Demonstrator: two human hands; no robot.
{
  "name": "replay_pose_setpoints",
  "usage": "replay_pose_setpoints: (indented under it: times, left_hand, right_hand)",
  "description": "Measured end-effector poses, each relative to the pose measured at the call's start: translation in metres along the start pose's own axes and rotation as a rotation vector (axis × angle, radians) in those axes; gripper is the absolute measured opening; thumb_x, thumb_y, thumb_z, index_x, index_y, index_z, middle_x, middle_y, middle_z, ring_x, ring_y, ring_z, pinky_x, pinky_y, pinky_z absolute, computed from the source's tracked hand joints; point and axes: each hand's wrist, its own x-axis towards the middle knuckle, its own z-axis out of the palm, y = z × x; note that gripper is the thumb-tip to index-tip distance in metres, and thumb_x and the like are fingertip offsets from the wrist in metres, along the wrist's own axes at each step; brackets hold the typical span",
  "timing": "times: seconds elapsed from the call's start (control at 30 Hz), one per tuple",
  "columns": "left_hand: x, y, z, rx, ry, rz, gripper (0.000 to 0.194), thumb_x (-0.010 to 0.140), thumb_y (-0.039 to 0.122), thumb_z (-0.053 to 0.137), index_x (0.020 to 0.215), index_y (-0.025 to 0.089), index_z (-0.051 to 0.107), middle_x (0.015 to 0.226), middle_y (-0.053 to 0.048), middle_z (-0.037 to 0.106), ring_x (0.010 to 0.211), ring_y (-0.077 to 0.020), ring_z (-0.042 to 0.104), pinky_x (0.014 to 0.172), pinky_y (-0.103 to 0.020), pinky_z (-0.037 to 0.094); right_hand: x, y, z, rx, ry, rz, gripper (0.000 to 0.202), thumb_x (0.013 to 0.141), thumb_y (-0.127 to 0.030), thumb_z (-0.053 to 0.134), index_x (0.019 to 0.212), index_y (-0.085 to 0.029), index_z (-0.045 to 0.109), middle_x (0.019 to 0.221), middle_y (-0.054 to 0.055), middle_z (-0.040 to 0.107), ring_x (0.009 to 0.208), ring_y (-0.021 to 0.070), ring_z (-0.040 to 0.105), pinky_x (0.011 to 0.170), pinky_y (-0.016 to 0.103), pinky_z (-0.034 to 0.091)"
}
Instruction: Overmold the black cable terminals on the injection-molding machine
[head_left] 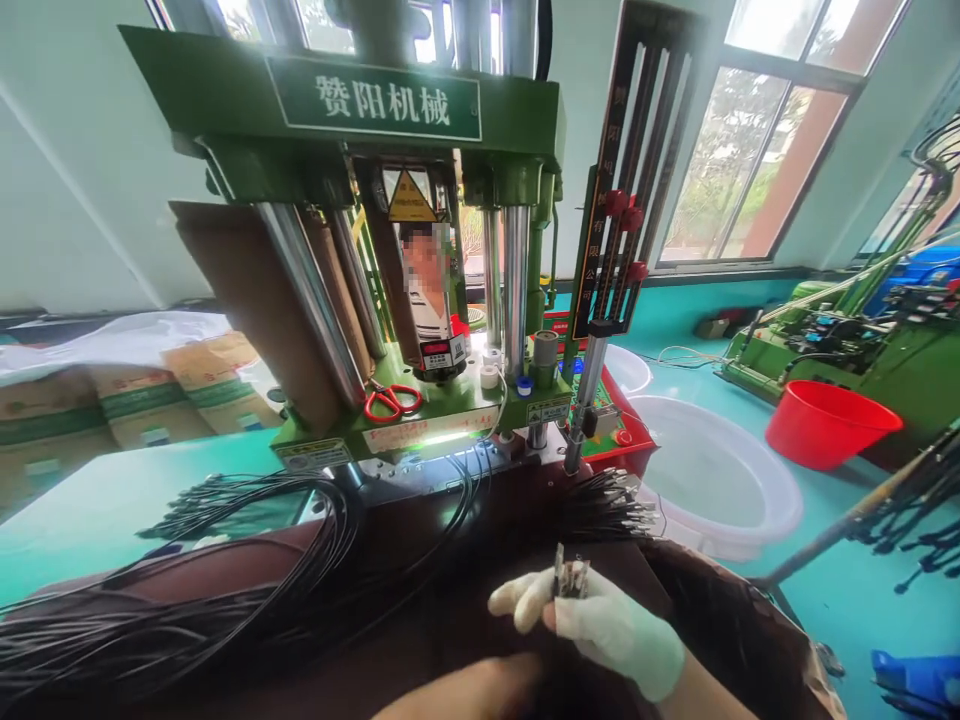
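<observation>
Wearing a pale glove, my right hand (600, 615) is closed on a small bundle of metal-tipped connector pieces (572, 578), held upright between thumb and fingers. My left hand (472, 690) is low in the view, blurred by motion, and its fingers cannot be made out. Black cables (225, 610) with many strands lie across the dark table (420, 640) on the left. Another bunch of cable ends (611, 505) lies just beyond my right hand, near the machine's base.
A green press machine (375, 110) stands ahead, with red-handled scissors (392, 402) on its bed. White tubs (720, 480) and a red bucket (831, 425) are at the right. Sacks (135, 400) stand at the left.
</observation>
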Motion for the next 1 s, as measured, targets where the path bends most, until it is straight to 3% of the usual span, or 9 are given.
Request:
replay_pose_setpoints:
  times: [0.1, 0.17, 0.27, 0.33, 0.43, 0.53, 0.8, 0.93, 1.0]
  left_hand:
    - [0.019, 0.005, 0.016, -0.428, 0.099, -0.006, 0.036, 0.065, 0.046, 0.063, 0.082, 0.016, 0.054, 0.057, 0.001, 0.055, 0.047, -0.0101, 0.05, 0.046, -0.022, 0.04]
    - [0.033, 0.004, 0.025, -0.602, 0.194, -0.036, 0.035, 0.069, 0.048, 0.057, 0.079, 0.016, 0.051, 0.047, 0.005, 0.047, 0.033, -0.0056, 0.038, 0.033, -0.018, 0.028]
    - [0.049, 0.003, 0.033, -0.573, 0.254, -0.088, 0.033, 0.07, 0.048, 0.054, 0.071, 0.016, 0.049, 0.038, 0.007, 0.041, 0.026, -0.0036, 0.028, 0.027, -0.017, 0.016]
    - [0.055, 0.003, 0.035, -0.498, 0.264, -0.098, 0.033, 0.07, 0.048, 0.053, 0.067, 0.016, 0.048, 0.037, 0.006, 0.043, 0.025, -0.0041, 0.03, 0.026, -0.017, 0.018]
    - [0.061, 0.004, 0.036, -0.466, 0.27, -0.067, 0.037, 0.069, 0.051, 0.052, 0.069, 0.015, 0.048, 0.042, 0.003, 0.049, 0.029, -0.0057, 0.037, 0.028, -0.017, 0.026]
    - [0.063, 0.003, 0.037, -0.481, 0.294, -0.032, 0.042, 0.069, 0.057, 0.049, 0.073, 0.014, 0.047, 0.044, 0.003, 0.049, 0.031, -0.0062, 0.038, 0.029, -0.018, 0.029]
    - [0.065, 0.002, 0.04, -0.591, 0.375, -0.001, 0.035, 0.072, 0.048, 0.049, 0.068, 0.012, 0.051, 0.049, 0.001, 0.05, 0.036, -0.0063, 0.04, 0.033, -0.019, 0.027]
    - [0.069, -0.004, 0.045, -0.655, 0.322, 0.034, 0.035, 0.072, 0.045, 0.048, 0.071, 0.011, 0.055, 0.051, -0.001, 0.052, 0.036, -0.0062, 0.039, 0.034, -0.019, 0.026]
    - [0.072, -0.007, 0.044, -0.621, 0.375, -0.002, 0.038, 0.072, 0.049, 0.048, 0.069, 0.012, 0.054, 0.048, 0.0, 0.049, 0.035, -0.0057, 0.037, 0.033, -0.019, 0.023]
  right_hand:
    - [0.001, 0.011, -0.006, 0.045, 0.038, 0.121, 0.032, 0.075, -0.036, 0.06, 0.099, -0.015, 0.066, 0.117, 0.013, 0.056, 0.105, 0.027, 0.053, 0.089, 0.041, 0.04]
    - [0.003, 0.009, -0.015, 0.104, 0.124, 0.067, 0.041, 0.076, -0.04, 0.059, 0.111, -0.019, 0.06, 0.121, 0.013, 0.054, 0.108, 0.027, 0.052, 0.091, 0.044, 0.039]
    - [0.01, -0.013, -0.028, 0.04, 0.237, -0.113, 0.047, 0.08, -0.042, 0.055, 0.123, -0.024, 0.05, 0.127, 0.01, 0.049, 0.117, 0.0246, 0.044, 0.101, 0.046, 0.028]
    - [0.014, -0.032, -0.032, -0.21, 0.244, -0.078, 0.043, 0.084, -0.039, 0.05, 0.124, -0.025, 0.048, 0.13, 0.008, 0.047, 0.12, 0.0221, 0.041, 0.103, 0.043, 0.025]
    - [0.021, -0.05, -0.033, -0.665, 0.102, 0.11, 0.042, 0.087, -0.039, 0.044, 0.124, -0.021, 0.049, 0.129, 0.006, 0.048, 0.12, 0.0203, 0.04, 0.103, 0.038, 0.027]
    - [0.028, -0.05, -0.033, -0.909, -0.01, 0.181, 0.047, 0.086, -0.043, 0.042, 0.127, -0.02, 0.046, 0.13, 0.005, 0.046, 0.12, 0.0211, 0.04, 0.102, 0.035, 0.03]
    - [0.039, -0.051, -0.027, -1.258, -0.276, 0.194, 0.061, 0.084, -0.052, 0.036, 0.129, -0.011, 0.043, 0.132, 0.014, 0.042, 0.122, 0.0267, 0.037, 0.102, 0.037, 0.028]
    - [0.036, -0.047, -0.026, -1.219, -0.366, 0.154, 0.062, 0.083, -0.053, 0.037, 0.128, -0.012, 0.044, 0.13, 0.013, 0.044, 0.118, 0.0258, 0.041, 0.1, 0.035, 0.031]
    - [0.035, -0.039, -0.029, -1.145, -0.332, 0.14, 0.057, 0.084, -0.05, 0.039, 0.127, -0.013, 0.047, 0.129, 0.012, 0.046, 0.118, 0.0238, 0.042, 0.1, 0.034, 0.032]
